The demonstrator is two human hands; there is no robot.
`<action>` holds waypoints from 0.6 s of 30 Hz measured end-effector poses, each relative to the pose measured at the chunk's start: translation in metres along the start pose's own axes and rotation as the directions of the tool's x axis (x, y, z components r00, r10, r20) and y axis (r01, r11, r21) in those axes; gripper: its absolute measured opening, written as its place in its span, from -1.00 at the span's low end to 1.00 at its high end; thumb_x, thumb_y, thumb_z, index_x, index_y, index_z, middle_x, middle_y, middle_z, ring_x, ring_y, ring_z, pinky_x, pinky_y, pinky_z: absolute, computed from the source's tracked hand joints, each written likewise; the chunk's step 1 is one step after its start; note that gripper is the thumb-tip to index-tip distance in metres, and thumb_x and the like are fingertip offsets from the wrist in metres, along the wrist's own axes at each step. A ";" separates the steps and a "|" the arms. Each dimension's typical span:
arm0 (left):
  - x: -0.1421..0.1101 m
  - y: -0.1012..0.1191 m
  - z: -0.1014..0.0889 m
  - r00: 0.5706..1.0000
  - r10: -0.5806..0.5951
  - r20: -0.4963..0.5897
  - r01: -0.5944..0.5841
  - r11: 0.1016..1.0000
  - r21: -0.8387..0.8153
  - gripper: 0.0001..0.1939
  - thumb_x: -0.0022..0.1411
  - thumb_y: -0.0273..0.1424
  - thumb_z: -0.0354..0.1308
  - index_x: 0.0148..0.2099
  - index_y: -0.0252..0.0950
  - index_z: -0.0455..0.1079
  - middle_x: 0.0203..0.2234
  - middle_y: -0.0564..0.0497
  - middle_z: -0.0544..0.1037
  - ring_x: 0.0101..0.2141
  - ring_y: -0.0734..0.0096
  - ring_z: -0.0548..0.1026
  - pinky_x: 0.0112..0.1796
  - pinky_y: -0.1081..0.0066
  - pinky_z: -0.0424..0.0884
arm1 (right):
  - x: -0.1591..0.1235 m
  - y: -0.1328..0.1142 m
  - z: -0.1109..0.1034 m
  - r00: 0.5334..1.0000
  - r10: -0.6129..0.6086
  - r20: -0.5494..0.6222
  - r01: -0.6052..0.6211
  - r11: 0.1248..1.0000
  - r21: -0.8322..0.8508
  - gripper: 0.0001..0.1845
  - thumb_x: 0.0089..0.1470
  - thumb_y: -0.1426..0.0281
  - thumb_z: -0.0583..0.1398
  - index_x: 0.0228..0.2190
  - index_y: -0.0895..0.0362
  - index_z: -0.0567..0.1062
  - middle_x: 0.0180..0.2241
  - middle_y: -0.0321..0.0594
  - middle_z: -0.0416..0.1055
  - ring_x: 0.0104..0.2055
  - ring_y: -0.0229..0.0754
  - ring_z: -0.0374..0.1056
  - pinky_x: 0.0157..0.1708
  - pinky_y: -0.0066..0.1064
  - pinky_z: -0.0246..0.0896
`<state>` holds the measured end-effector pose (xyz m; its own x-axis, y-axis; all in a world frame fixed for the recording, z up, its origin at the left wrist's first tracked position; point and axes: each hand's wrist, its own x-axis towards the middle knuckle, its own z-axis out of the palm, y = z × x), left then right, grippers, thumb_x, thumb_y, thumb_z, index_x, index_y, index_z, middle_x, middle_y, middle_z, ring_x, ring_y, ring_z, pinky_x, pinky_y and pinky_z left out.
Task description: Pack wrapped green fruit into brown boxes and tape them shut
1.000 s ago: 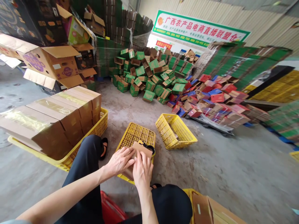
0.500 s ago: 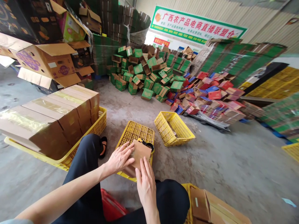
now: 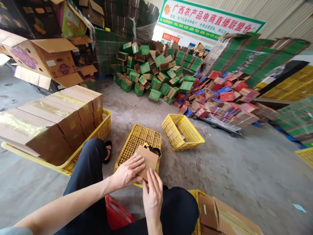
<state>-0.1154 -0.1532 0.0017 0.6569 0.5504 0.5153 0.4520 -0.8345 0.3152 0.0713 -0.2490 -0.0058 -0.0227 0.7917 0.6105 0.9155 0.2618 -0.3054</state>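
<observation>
Left hand (image 3: 127, 173) and right hand (image 3: 153, 192) clamped on small cardboard box (image 3: 146, 158).

We hold the box over the upturned yellow crate (image 3: 139, 138), beside a tape dispenser (image 3: 153, 149). Since a second ago our right hand has slid off the top to its near edge; we judge the flap pressed down.

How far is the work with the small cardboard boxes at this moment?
Done: taped brown boxes fill the yellow crate on the left. In hand: the left hand and right hand press a small brown box over an upturned yellow crate. Left: flattened cardboard lies by the right knee, apparently unfolded.
</observation>
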 end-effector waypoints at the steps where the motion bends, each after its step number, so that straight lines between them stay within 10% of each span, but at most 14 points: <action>1: 0.000 0.000 0.000 1.000 -0.003 -0.005 0.003 1.000 -0.007 -0.35 0.45 0.01 0.05 0.38 -0.30 0.29 0.33 -0.22 0.35 0.38 -0.01 0.21 0.32 -0.05 0.27 | 0.000 -0.001 0.000 1.000 0.016 -0.012 -0.016 1.000 0.005 -0.46 0.35 0.30 0.20 0.31 0.02 0.35 0.15 -0.05 0.51 0.20 0.10 0.40 0.11 -0.04 0.43; 9: 0.002 -0.001 -0.002 0.999 -0.032 -0.022 0.031 0.999 -0.041 -0.45 0.44 -0.06 0.08 0.30 -0.29 0.38 0.27 -0.20 0.44 0.35 0.00 0.28 0.31 -0.06 0.27 | 0.010 0.011 -0.004 0.988 0.135 0.080 -0.140 0.988 0.059 -0.27 0.31 0.14 0.23 0.39 0.05 0.19 0.27 0.09 0.31 0.26 0.18 0.31 0.13 0.04 0.39; 18: 0.015 0.032 -0.009 0.985 -0.126 0.114 0.119 0.990 0.073 -0.32 0.35 -0.24 0.22 0.44 -0.14 0.18 0.30 -0.25 0.29 0.38 -0.17 0.13 0.33 -0.15 0.18 | 0.001 0.007 0.001 0.977 0.209 0.031 -0.211 0.963 0.165 -0.50 0.34 0.21 0.19 0.24 0.06 0.40 0.16 0.05 0.43 0.19 0.09 0.40 0.15 -0.04 0.41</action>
<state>-0.0972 -0.1718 0.0266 0.6588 0.6508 0.3773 0.5694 -0.7592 0.3152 0.0774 -0.2464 -0.0079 0.1566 0.8456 0.5104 0.8207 0.1761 -0.5435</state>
